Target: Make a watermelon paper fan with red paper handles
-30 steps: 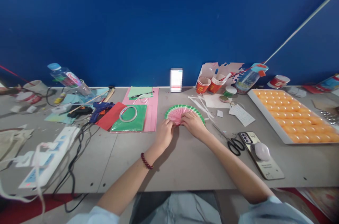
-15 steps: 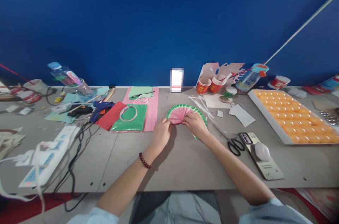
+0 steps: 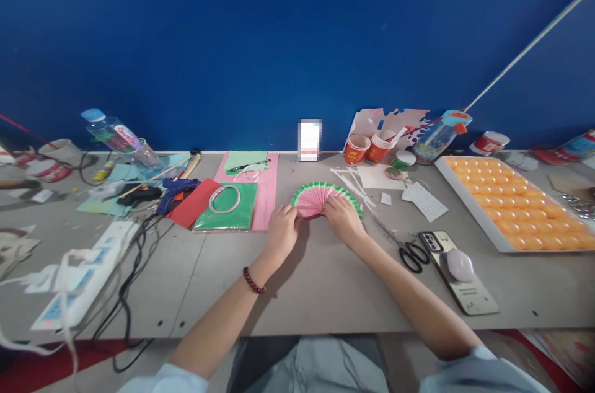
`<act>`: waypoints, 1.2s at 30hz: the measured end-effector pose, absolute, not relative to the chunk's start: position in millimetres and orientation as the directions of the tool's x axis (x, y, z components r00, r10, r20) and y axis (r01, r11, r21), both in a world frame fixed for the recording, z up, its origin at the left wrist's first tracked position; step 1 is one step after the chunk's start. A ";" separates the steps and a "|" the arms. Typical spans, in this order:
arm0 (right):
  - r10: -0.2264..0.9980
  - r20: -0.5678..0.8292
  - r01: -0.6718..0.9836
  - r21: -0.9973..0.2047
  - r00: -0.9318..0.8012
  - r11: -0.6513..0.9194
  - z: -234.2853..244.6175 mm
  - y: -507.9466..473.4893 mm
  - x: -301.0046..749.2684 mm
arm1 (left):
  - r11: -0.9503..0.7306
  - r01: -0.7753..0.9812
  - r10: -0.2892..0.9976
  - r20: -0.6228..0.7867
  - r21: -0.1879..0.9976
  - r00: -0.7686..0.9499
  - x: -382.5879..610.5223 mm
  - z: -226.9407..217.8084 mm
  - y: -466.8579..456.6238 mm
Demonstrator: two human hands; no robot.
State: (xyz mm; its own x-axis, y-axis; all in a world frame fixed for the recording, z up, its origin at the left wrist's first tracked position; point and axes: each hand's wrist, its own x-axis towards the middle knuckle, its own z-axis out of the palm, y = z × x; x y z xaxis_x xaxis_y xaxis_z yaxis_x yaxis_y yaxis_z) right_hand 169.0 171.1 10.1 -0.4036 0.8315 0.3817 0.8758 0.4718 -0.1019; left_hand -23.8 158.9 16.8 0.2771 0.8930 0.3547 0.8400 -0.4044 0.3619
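A pleated paper fan (image 3: 310,197), pink with a green and white rim like a watermelon slice, is spread in a half circle above the desk. My left hand (image 3: 282,225) pinches its left lower corner between thumb and fingers. With my right hand (image 3: 343,218) I grip the fan near the middle of its lower edge, and the fingers cover part of the pleats on the right. To the right of that hand lie black-handled scissors (image 3: 413,256). Left of my left hand is a green paper pack (image 3: 246,213) with a roll of tape (image 3: 212,201) on it.
White paper strips (image 3: 354,187) lie behind the fan. Paper cups (image 3: 357,150) and a phone with a lit screen (image 3: 309,140) stand at the wall. On the right are a phone (image 3: 474,297) and an orange-filled tray (image 3: 502,244); a power strip (image 3: 111,250) lies left.
My right hand has shifted slightly along the fan, and the loose green-edged strip that hung below it no longer shows. The left hand keeps its pinch.
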 end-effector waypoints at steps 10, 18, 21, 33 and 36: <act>0.854 0.344 0.876 -0.148 -0.389 0.459 19.7 168.6 174.0 | -0.397 0.846 0.894 0.359 0.355 0.269 -28.1 16.4 162.4; 0.817 0.405 0.818 -0.232 -0.411 0.527 14.5 168.5 169.3 | -0.450 0.825 0.850 0.447 0.343 0.278 -25.6 20.9 158.4; 0.782 0.451 0.793 -0.225 -0.430 0.566 10.7 170.2 169.0 | -0.492 0.805 0.822 0.480 0.330 0.305 -23.3 20.6 157.2; 0.733 0.522 0.814 -0.119 -0.436 0.569 12.2 167.8 168.4 | -0.565 0.666 0.800 0.521 0.487 0.297 -21.7 20.1 159.9; 0.745 0.510 0.832 -0.096 -0.430 0.546 11.7 167.7 166.7 | -0.565 0.593 0.813 0.508 0.574 0.283 -23.4 19.2 163.8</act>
